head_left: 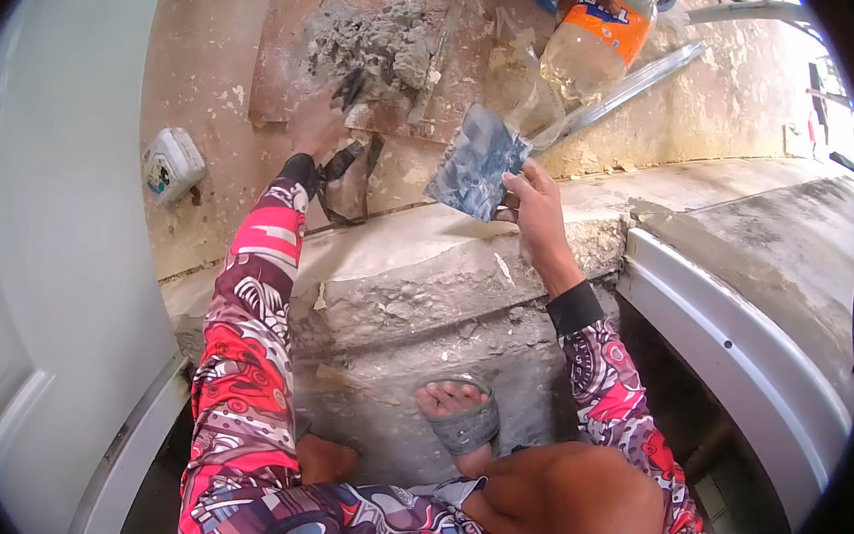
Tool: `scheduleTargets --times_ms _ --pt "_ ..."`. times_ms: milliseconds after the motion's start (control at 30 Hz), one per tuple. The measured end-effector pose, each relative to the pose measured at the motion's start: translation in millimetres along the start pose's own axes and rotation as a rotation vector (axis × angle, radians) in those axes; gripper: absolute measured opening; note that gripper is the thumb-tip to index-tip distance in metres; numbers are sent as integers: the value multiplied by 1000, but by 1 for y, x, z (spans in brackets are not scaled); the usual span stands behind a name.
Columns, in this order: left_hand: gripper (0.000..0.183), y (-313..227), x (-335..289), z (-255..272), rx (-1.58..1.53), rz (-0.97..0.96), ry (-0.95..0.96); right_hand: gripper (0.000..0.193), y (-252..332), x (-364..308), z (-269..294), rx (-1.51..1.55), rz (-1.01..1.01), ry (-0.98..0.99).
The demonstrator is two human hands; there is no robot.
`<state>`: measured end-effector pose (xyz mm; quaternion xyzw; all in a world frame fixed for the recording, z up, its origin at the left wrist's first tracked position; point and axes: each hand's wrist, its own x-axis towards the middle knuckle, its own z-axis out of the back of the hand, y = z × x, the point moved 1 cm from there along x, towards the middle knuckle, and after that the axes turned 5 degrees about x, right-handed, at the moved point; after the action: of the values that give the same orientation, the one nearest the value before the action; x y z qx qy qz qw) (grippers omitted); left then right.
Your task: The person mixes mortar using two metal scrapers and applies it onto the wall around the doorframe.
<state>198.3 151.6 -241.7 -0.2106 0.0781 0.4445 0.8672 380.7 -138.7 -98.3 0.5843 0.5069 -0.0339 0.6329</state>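
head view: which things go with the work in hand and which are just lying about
Apparently in use: grey-blue plate, held by the right hand; grey mix; board beneath it; dark blurred item at the left hand.

Seemingly lying about: orange-labelled bottle; white container; long pale strip.

From here I see a white container (173, 165) near the white door (51, 197); well apart, an orange-labelled clear bottle (586, 61).

Takes in a tan, paint-flecked floor (218, 60), rough concrete step (415, 291), white panelled door (62, 188) at left and curving white frame (741, 352) at right; glares bright at upper right.
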Motion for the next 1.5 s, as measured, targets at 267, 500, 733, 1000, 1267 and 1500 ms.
scheduleTargets --times_ms 267,500,733,1000,1267,1500 --pt "50 -12 -7 -10 40 59 76 25 -13 20 7 -164 77 32" --pt "43 8 18 -37 -102 205 144 25 -3 12 -11 -33 1 2" --pt "44 -11 -8 -87 -450 152 -54 26 -8 16 -5 -81 9 8" --pt "49 -35 2 -121 -1013 345 23 27 0 12 0 -108 7 -42" --pt "20 -25 -13 -63 -1468 451 331 29 -2 20 1 -105 19 -71" --pt "25 -38 -51 47 -1444 256 202 32 -17 56 -23 -21 39 -35"
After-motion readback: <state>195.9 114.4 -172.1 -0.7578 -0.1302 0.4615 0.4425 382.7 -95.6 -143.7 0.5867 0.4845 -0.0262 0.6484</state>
